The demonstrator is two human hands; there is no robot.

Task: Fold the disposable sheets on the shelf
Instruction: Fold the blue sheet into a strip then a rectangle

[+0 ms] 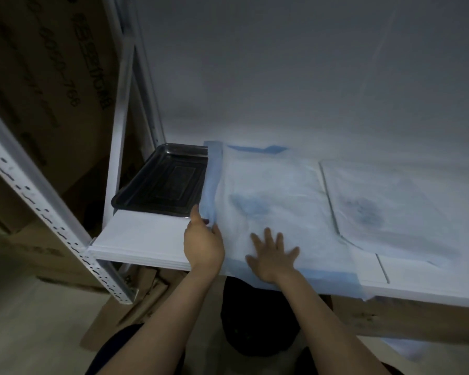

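Left hand pinches the sheet at its blue edge; right hand presses it flat, fingers spread. Risk: thin sheet slides off the shelf or creases crooked.

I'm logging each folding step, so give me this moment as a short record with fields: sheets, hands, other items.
sheet in work: blue-edged disposable sheet spread on the white shelf, front edge hanging over
left hand: left hand pinches the sheet's left blue edge
right hand: right hand lies flat, fingers spread, pressing the sheet
second sheet: second sheet lies flat to the right
other: black tray at the shelf's left end
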